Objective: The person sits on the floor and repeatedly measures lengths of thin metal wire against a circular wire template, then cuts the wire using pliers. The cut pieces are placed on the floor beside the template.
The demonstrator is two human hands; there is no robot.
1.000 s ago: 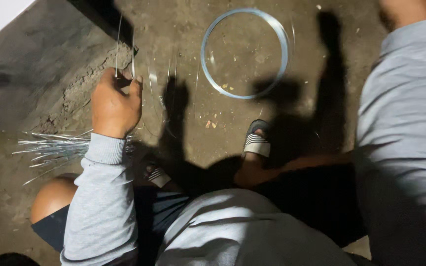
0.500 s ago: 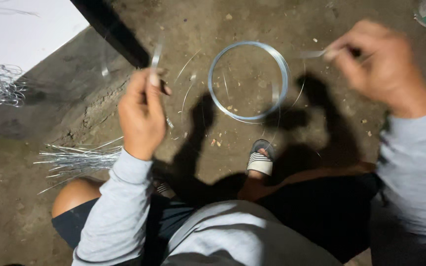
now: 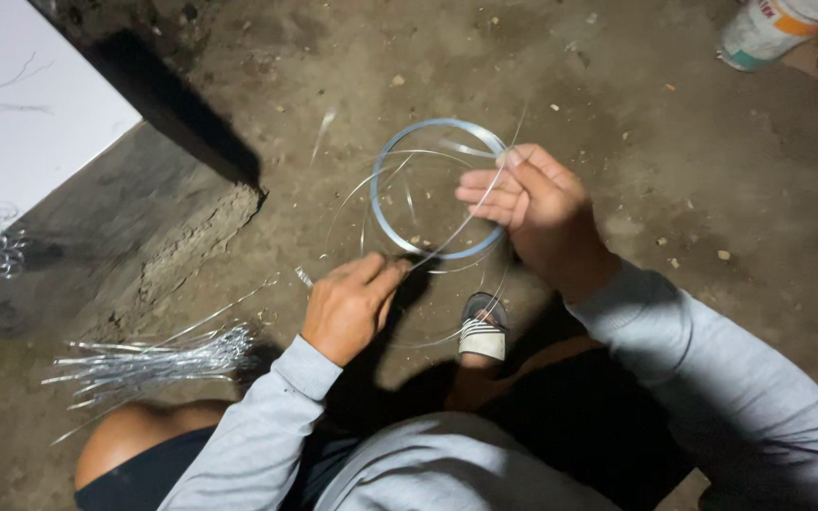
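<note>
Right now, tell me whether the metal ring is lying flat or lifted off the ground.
Lying flat: the metal ring rests on the dirt floor, neither hand gripping it.

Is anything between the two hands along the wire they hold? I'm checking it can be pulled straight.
Nothing visible blocks it. The thin wire runs free from the left hand up to the right hand, crossing above the metal ring lying on the ground.
</note>
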